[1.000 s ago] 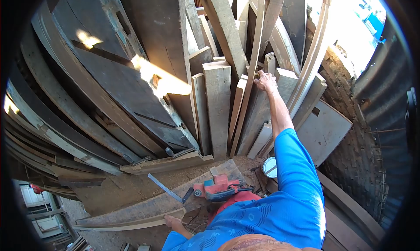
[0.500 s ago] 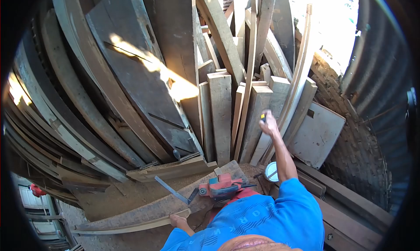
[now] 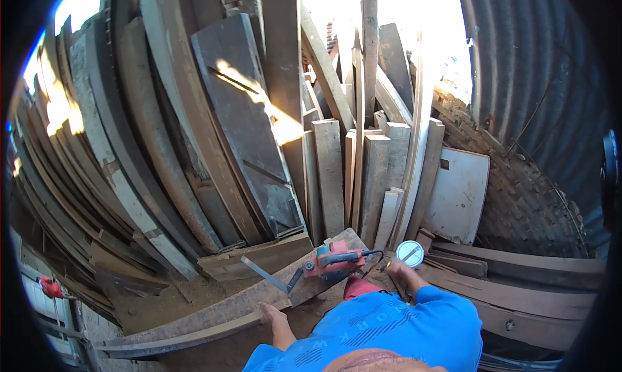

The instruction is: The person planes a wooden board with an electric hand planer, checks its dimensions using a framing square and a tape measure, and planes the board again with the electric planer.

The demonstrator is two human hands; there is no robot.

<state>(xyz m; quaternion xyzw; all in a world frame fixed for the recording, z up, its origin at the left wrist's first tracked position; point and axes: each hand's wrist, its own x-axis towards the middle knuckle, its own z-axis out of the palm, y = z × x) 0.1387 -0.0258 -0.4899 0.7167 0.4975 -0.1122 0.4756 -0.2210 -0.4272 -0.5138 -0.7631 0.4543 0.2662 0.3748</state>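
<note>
My left hand (image 3: 273,315) is closed on the end of a long narrow wooden strip (image 3: 201,334), which lies along the front edge of a wide plank (image 3: 223,307). Close to the round white lid (image 3: 409,253), my right hand (image 3: 400,273) is closed around a small object with a yellow part, mostly hidden by the fingers. A red power tool (image 3: 335,263) with a dark handle sits on the plank's right part. Left of the tool, a metal square (image 3: 267,275) rests on the plank.
Tall boards (image 3: 240,113) lean upright across the back and left. A pale panel (image 3: 459,194) stands at the right against a brick wall (image 3: 518,203), below corrugated metal (image 3: 518,61). Long planks (image 3: 518,294) lie at the right. Sawdust covers the ground at the left.
My right hand has come down from the upright boards to beside the white lid, still holding the small object. My left hand stays on the strip. The view has shifted.
</note>
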